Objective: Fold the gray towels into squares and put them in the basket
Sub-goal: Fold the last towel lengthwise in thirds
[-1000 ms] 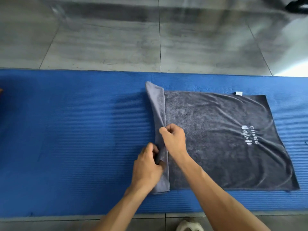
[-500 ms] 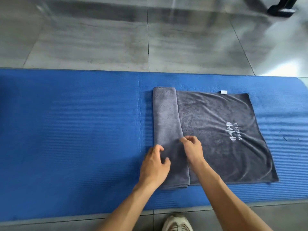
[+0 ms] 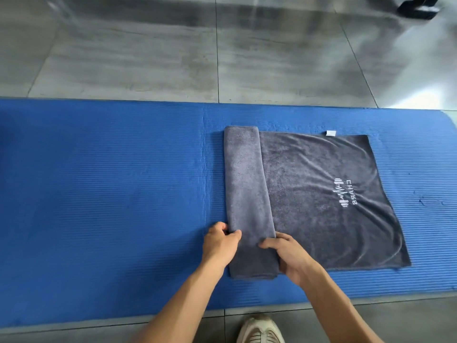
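Towel: a gray towel (image 3: 321,199) lies flat on a blue mat (image 3: 111,194) on the floor, toward the mat's right half, well inside its edges.
Fold: the towel's left part is turned over into a paler band (image 3: 247,194) that runs from the far edge to the near edge.
Left hand: the left hand (image 3: 220,243) sits at the band's outer left edge near the near end, fingers curled, thumb on top, pinching the cloth.
Right hand: the right hand (image 3: 289,256) is at the band's right edge, thumb lying on the band and fingers curled at its edge, seemingly gripping it.
Axis: the band's long axis runs away from the person; the open part spreads to the right, its white logo (image 3: 342,191) turned sideways and a small tag (image 3: 331,133) at the far edge.
Handling: likely soft, light and limp, with a slightly grippy pile; it will sag and wrinkle if lifted by one point.
Where to hold: best taken at both sides of the band, or at two corners, so that edges stay aligned.
Basket: not in view.
Other: a shoe (image 3: 259,330) shows at the near edge.
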